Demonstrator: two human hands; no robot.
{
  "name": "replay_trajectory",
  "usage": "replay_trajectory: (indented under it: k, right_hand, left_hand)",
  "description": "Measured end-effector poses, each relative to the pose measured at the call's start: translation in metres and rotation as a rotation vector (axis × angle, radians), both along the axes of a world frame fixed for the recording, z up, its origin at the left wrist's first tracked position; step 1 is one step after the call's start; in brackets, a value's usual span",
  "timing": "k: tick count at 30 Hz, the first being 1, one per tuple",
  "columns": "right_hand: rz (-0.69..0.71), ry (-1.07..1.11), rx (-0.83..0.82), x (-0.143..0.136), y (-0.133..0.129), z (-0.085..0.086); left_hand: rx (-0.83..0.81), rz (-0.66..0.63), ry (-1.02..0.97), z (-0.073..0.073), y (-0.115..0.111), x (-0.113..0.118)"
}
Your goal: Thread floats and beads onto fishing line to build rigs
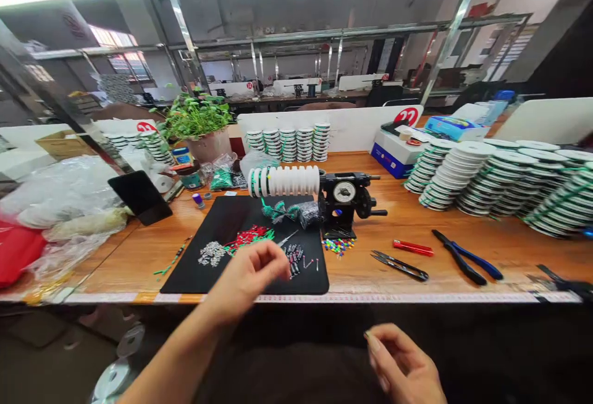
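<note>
My left hand (250,271) hovers over the front of the black mat (194,277), thumb and fingers pinched together. What it holds, if anything, is too small to make out. Below the table's front edge is my right hand (405,364), its thumb and forefinger closed, with a tiny dark speck at the tips. Near my left hand lie red and green cord pieces (250,238), a heap of small silvery parts (212,253), dark small parts (295,256) and tweezers (288,237). Behind them stands a hand-cranked winder (345,197) carrying a row of white spools (290,180).
Coloured beads (339,246) lie by the winder's base. To the right are thread snips (399,265), a red cutter (413,247), pliers (466,259) and stacked spools (498,175). A phone (139,197) leans at left. A measuring tape (370,298) runs along the table edge.
</note>
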State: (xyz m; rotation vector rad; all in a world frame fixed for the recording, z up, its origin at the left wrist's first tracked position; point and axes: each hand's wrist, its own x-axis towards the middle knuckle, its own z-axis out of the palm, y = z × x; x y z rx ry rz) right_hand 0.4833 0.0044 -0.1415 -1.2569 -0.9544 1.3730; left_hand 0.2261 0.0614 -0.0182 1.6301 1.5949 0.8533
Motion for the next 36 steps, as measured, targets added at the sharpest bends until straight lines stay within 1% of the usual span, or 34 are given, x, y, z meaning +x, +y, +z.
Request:
replay_trajectory:
  k: [1, 2, 3, 4, 6, 8, 11, 15, 19, 21, 26, 28, 29, 30, 32, 34, 36]
  right_hand:
    - [0.004, -0.052, 0.068, -0.003, 0.003, 0.008]
    - [0.028, -0.097, 0.137, -0.007, 0.006, 0.015]
    - [0.07, -0.126, 0.201, -0.011, 0.009, 0.021]
    - [0.118, -0.135, 0.251, -0.015, 0.011, 0.025]
    - [0.201, -0.112, 0.308, -0.022, 0.011, 0.028]
    - [0.225, -0.091, 0.333, -0.025, 0.009, 0.026]
    - [0.211, -0.142, 0.409, -0.026, 0.006, 0.021]
    - [0.209, -0.193, 0.545, -0.023, 0.006, 0.019]
    - [0.216, -0.173, 0.609, -0.023, 0.005, 0.014]
    - [0.212, -0.102, 0.563, -0.024, 0.004, 0.011]
    - [0.251, 0.18, 0.24, -0.024, 0.005, 0.011]
    - [0.247, 0.255, 0.147, -0.024, 0.006, 0.012]
    - [0.225, 0.26, 0.134, -0.024, 0.007, 0.012]
    - [0.191, 0.236, 0.151, -0.024, 0.008, 0.012]
    - [0.093, 0.117, 0.272, -0.024, 0.01, 0.01]
    - [0.017, -0.035, 0.454, -0.025, 0.011, 0.008]
    - [-0.012, -0.166, 0.648, -0.025, 0.011, 0.006]
  left_hand:
    - [-0.121, -0.077, -0.275, -0.011, -0.016, 0.016]
    - [-0.247, -0.109, -0.512, -0.024, -0.03, 0.031]
    - [-0.335, -0.104, -0.666, -0.036, -0.042, 0.044]
    - [-0.385, -0.07, -0.771, -0.048, -0.051, 0.055]
    - [-0.438, -0.003, -0.883, -0.066, -0.062, 0.069]
    - [-0.459, 0.044, -0.936, -0.074, -0.066, 0.076]
    - [-0.465, 0.067, -0.959, -0.073, -0.066, 0.079]
    - [-0.445, 0.049, -0.969, -0.068, -0.065, 0.083]
    - [-0.387, 0.044, -0.947, -0.073, -0.066, 0.088]
    - [-0.352, 0.037, -0.911, -0.075, -0.066, 0.089]
    - [-0.313, 0.005, -0.852, -0.072, -0.068, 0.087]
    - [-0.319, 0.018, -0.872, -0.072, -0.069, 0.085]
    - [-0.336, 0.034, -0.899, -0.073, -0.07, 0.084]
    - [-0.359, 0.055, -0.928, -0.074, -0.071, 0.084]
    - [-0.414, 0.078, -0.943, -0.079, -0.072, 0.084]
    - [-0.485, 0.047, -0.892, -0.084, -0.074, 0.085]
    - [-0.541, 0.02, -0.849, -0.087, -0.075, 0.088]
